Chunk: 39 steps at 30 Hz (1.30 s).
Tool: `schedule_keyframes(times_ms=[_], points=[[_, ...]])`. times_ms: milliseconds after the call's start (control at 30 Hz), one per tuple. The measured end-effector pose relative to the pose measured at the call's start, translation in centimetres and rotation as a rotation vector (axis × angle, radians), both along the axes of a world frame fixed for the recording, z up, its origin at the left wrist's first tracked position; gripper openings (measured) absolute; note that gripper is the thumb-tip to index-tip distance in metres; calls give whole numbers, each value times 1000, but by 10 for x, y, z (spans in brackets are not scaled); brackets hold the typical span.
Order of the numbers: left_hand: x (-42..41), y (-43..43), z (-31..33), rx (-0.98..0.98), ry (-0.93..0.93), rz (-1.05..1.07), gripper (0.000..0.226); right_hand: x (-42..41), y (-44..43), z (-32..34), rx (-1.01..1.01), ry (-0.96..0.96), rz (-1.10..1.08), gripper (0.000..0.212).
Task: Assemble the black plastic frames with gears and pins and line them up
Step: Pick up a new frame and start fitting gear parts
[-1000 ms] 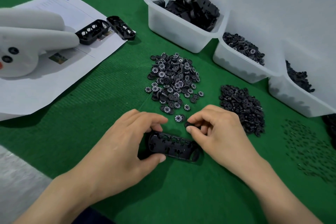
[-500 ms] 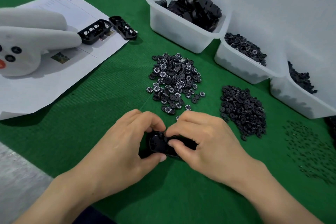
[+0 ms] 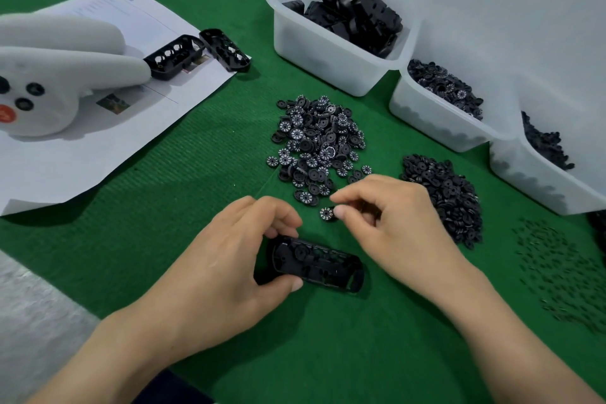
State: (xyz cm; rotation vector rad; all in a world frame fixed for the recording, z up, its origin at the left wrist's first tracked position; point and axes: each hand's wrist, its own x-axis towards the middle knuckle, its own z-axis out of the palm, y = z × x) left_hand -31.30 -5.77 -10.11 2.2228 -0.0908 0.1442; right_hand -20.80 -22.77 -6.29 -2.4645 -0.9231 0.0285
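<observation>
A black plastic frame point(image 3: 316, 264) lies on the green mat. My left hand point(image 3: 229, 262) grips its left end between thumb and fingers. My right hand point(image 3: 396, 226) hovers just beyond the frame's right end with fingers curled, and a small dark part shows inside them. Its thumb tip touches a numbered gear point(image 3: 326, 214) lying on the mat. A pile of numbered gears point(image 3: 316, 144) sits farther back, a pile of plain black gears point(image 3: 442, 197) to the right, and loose pins point(image 3: 557, 275) at far right. Two other frames point(image 3: 173, 57) point(image 3: 226, 49) lie side by side on the paper.
Three white bins stand along the back right: one with frames point(image 3: 275, 13), one with gears point(image 3: 426, 118), one with dark parts point(image 3: 524, 180). A white plush toy point(image 3: 49, 85) rests on a printed sheet point(image 3: 82, 157) at left.
My right hand has lifted off the frame and moved back and right toward the loose numbered gear. The frame is uncovered again; my left hand still holds its left end.
</observation>
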Motion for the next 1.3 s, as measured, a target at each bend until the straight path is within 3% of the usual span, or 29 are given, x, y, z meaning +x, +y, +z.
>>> schedule_keyframes(times_ms=[133, 367, 633, 767, 1200, 1300], points=[[0, 0, 1, -9, -6, 2, 42, 0, 6, -7, -82, 15, 24, 6], [1, 0, 0, -19, -21, 7, 43, -8, -10, -9, -10, 44, 67, 14], [0, 2, 0, -16, -8, 13, 40, -1, -8, -7, -99, 84, 130, 8], [1, 2, 2, 18, -14, 4, 34, -7, -15, -3, -40, 77, 226, 5], [0, 2, 3, 9, 3, 8, 32, -25, -16, -5, -162, -209, 379, 8], [1, 1, 3, 13, 2, 4, 32, -24, -16, -5, -95, -170, 354, 7]])
